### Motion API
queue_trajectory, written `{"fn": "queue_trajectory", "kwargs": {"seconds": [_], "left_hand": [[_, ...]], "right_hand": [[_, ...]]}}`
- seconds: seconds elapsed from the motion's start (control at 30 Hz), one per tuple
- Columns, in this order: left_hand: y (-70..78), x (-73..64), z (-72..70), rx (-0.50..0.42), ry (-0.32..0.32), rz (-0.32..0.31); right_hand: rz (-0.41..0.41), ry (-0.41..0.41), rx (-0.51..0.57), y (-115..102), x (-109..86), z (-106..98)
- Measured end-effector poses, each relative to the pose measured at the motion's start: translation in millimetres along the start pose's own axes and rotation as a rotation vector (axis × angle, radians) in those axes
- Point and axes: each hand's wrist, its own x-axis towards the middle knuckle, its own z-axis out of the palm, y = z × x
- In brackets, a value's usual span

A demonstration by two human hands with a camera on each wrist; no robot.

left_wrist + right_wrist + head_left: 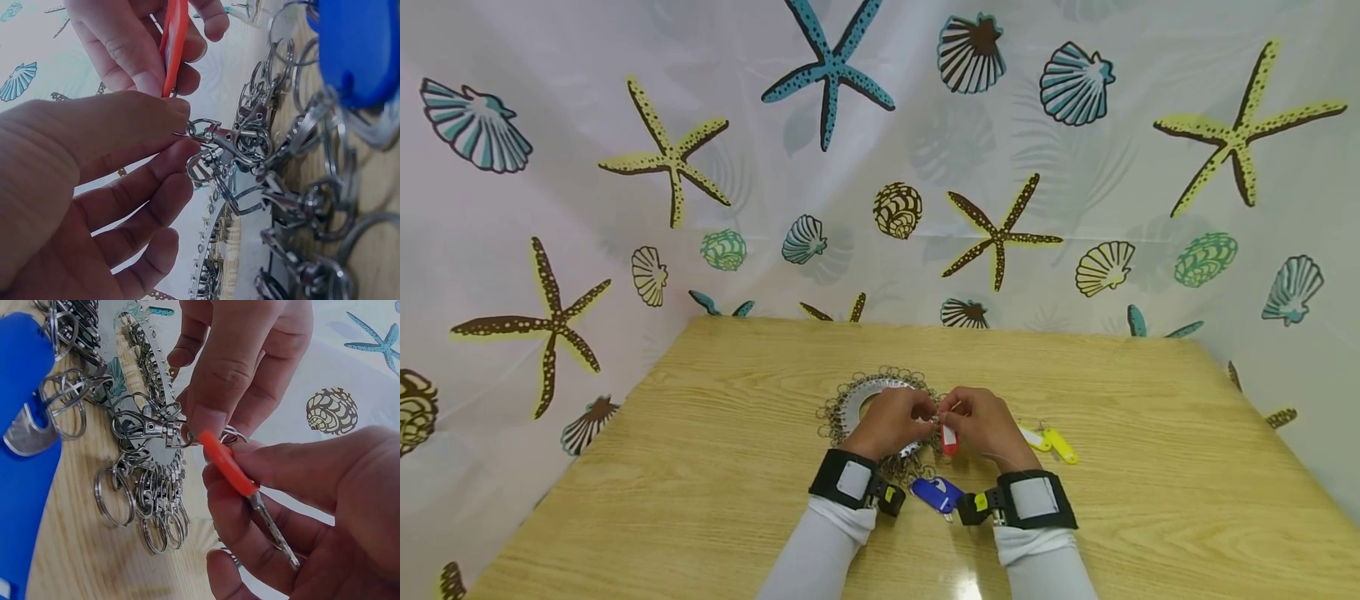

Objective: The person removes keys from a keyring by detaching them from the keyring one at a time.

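Note:
My right hand pinches a red key tag between thumb and fingers. In the right wrist view a key hangs from the red tag's lower end. Close against it, my left hand pinches a small split ring at the end of a swivel clasp. The tag's upper end meets the left fingertips, which partly hide the ring. The clasp belongs to a round silver plate edged with many clasps and rings, partly behind the left hand.
A blue key tag with a key lies on the wooden table in front of the plate, between my wrists. To the right of my right hand lie a yellow key tag and another yellow-and-white one. A patterned curtain stands behind the table.

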Motion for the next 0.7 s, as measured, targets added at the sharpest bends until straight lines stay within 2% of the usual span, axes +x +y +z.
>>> {"fn": "queue_trajectory", "kwargs": {"seconds": [0.33, 0.7], "left_hand": [[-2.9, -0.3, 0.5, -0.013, -0.037, -0.003], [-1.9, -1.7, -1.9, 0.009, -0.006, -0.02]], "right_hand": [[0.005, 0.019, -0.016, -0.6, 0.4, 0.6], [-0.03, 0.007, -0.005, -1.6, -1.4, 0.0]]}}
